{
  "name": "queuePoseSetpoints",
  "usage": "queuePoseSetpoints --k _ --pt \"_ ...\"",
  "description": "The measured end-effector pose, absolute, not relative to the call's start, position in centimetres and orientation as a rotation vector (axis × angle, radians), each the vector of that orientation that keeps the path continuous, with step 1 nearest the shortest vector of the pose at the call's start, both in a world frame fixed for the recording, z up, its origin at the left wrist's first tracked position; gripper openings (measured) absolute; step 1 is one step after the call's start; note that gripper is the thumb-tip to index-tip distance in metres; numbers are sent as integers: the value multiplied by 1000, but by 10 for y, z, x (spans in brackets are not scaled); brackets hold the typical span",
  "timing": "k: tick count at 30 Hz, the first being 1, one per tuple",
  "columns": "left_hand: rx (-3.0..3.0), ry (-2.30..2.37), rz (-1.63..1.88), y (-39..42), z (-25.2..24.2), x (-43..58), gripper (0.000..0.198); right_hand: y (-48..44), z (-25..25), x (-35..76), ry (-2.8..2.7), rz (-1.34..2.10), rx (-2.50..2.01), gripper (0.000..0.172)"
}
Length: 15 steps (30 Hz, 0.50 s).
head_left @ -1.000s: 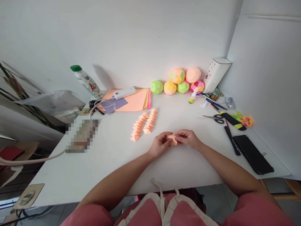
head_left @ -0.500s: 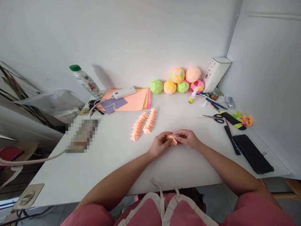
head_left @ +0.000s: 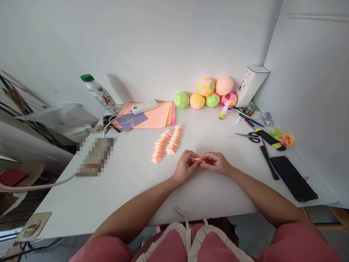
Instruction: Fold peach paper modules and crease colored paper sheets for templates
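Observation:
Between my hands, just above the white table, is a small piece of folded orange paper, mostly covered by fingers. My left hand pinches its left part between thumb and fingers. On the other end, my right hand grips it with thumb and fingertips. To the left of my hands lie two rows of folded orange paper pieces, a left row and a right row, each piece overlapping its neighbour.
Several paper balls are stacked against the wall. Coloured paper sheets lie under a white power bank, beside a white bottle. On the right are a glue bottle, scissors, a cutter knife and a black phone.
The orange paper has been turned and now shows edge-on between my fingers. My right fingers have shifted down slightly around its right end.

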<state>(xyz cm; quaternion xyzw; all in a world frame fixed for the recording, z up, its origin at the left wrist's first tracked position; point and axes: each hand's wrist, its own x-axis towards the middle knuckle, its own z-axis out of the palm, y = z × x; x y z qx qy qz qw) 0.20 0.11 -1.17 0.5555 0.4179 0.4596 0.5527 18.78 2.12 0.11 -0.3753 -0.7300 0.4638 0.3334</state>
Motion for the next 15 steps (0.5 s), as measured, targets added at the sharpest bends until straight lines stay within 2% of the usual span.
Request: queuePoseSetpoints --k 4,7,15 --pt "1367 1013 1059 1 -12 1 34 21 -2 187 -1944 1112 -1003 17" --pt "1431 1024 1041 0 -10 0 32 21 -4 188 -1896 1164 -1050 16" --pt "1528 1005 1083 2 -11 -3 29 24 -4 191 -1768 1363 -1183 28"
